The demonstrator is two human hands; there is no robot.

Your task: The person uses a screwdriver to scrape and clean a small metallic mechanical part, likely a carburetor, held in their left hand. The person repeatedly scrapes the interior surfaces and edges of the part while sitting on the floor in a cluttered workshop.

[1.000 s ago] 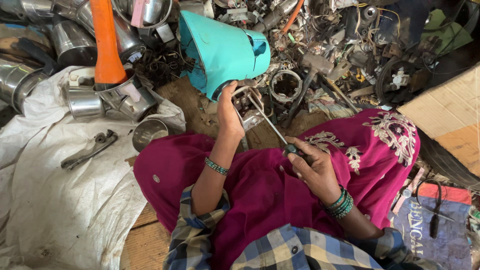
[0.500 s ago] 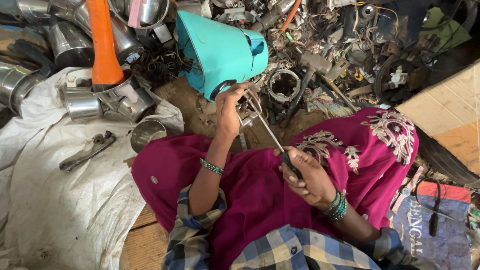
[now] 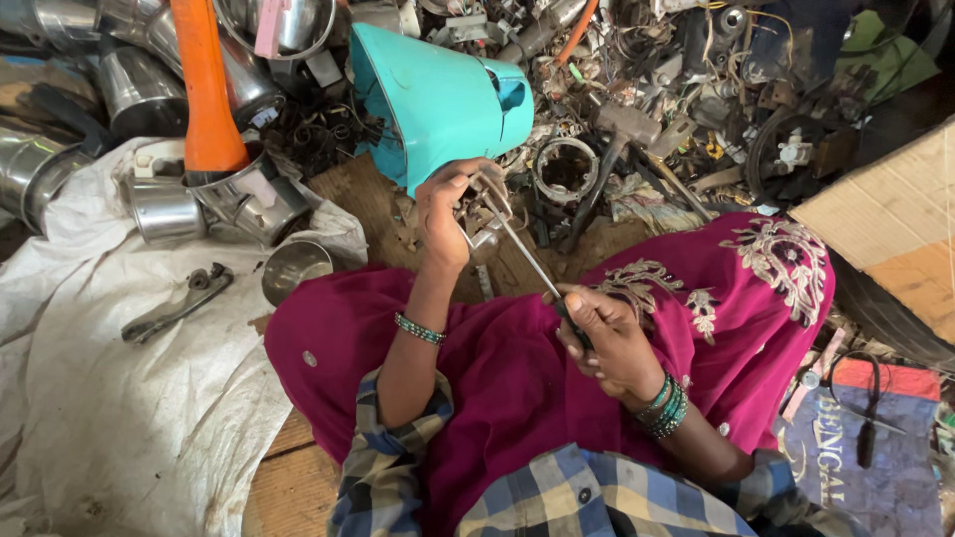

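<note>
My left hand (image 3: pixel 444 214) is raised in front of me and grips a small metal part (image 3: pixel 481 211) with wire loops. My right hand (image 3: pixel 609 338) rests over my magenta-clad lap and holds the dark handle of a long screwdriver (image 3: pixel 527 261). The screwdriver's thin shaft slants up and left, and its tip meets the metal part. A teal plastic housing (image 3: pixel 438 99) lies on its side just behind my left hand. Green bangles circle both wrists.
Steel pots and canisters (image 3: pixel 164 209) and an orange cone-shaped piece (image 3: pixel 204 89) stand at the upper left. A white sheet (image 3: pixel 109 398) with a grey metal lever (image 3: pixel 174 308) covers the left. Tangled scrap metal, a hammer (image 3: pixel 612 149) and a ring fill the top right. Cardboard (image 3: pixel 885 219) lies at right.
My right hand has shifted slightly down and left with the screwdriver. My left hand has tilted the metal part a little. The view has drifted.
</note>
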